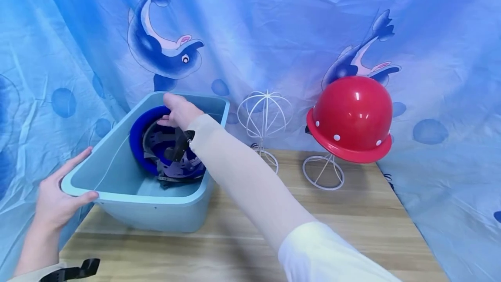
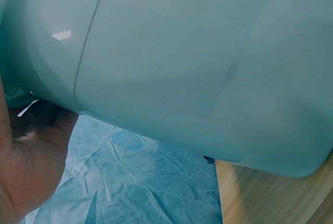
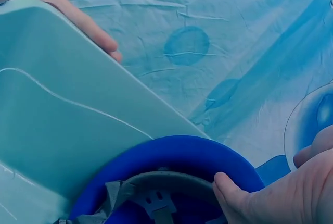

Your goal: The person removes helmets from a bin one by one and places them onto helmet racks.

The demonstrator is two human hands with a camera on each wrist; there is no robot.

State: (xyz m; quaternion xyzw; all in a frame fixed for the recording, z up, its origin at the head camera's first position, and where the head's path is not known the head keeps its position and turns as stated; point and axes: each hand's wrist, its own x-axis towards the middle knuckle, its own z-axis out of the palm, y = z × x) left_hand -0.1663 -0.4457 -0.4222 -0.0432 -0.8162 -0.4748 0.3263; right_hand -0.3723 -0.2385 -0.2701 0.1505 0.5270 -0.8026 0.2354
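My left hand (image 1: 58, 201) grips the near left corner of a light blue plastic tub (image 1: 156, 199), thumb over the rim and fingers along the outer side. In the left wrist view the tub's outer wall (image 2: 171, 73) fills most of the picture beside that hand. Inside the tub a blue hard hat (image 1: 137, 142) lies tilted, its hollow side with grey straps towards me. My right hand (image 1: 182, 111) reaches over its upper rim. In the right wrist view the thumb (image 3: 229, 190) overlaps the hat's inner rim, while the fingers (image 3: 317, 148) stand apart beyond the brim.
A bare white wire stand (image 1: 266, 116) stands right of the tub. Further right, a red hard hat (image 1: 354, 112) sits on a similar stand (image 1: 325, 182). All rest on a wooden table (image 1: 332, 229) before a blue dolphin-print curtain (image 1: 254, 34).
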